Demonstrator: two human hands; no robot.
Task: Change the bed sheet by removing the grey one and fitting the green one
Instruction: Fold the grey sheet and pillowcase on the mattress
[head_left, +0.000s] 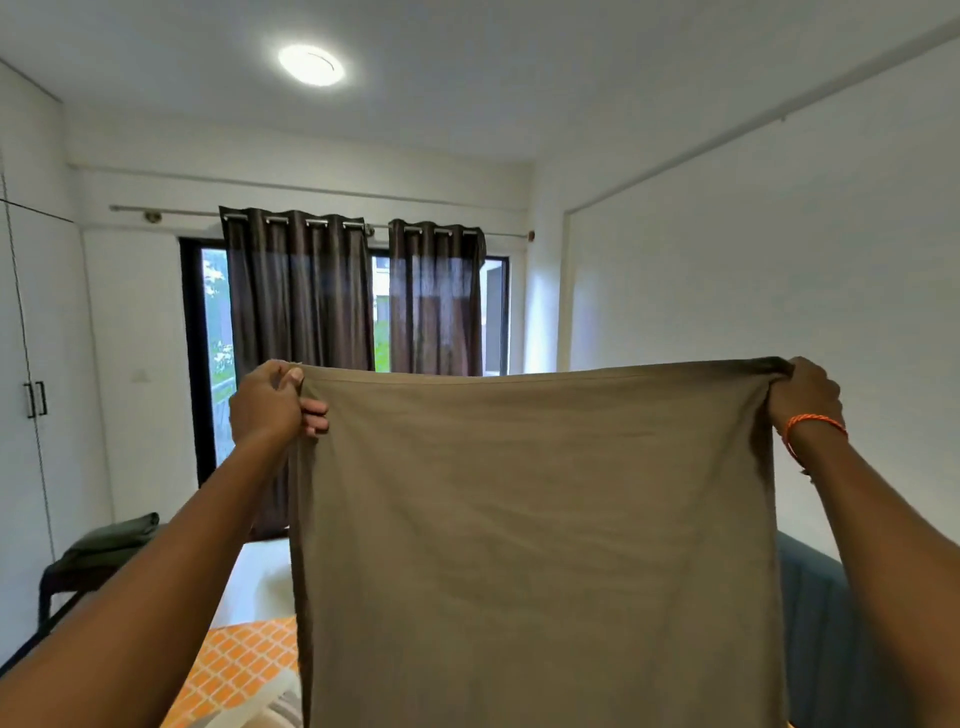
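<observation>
Left hand (267, 400) grips one top corner of the grey sheet (540, 545); right hand (805, 395) grips the other; sheet hangs spread.

You have two hands in view, the left hand (270, 402) and the right hand (805, 395), and between them hangs one grey-brown sheet (540, 545); the right wrist carries one orange cord bracelet (815, 423). Behind, count two dark curtain panels, the left curtain (298, 291) and the right curtain (436, 299), on one rod (171, 210), and one round ceiling light (310, 64). At left stand one folded green sheet (111, 543) and two black wardrobe handles (35, 399).
</observation>
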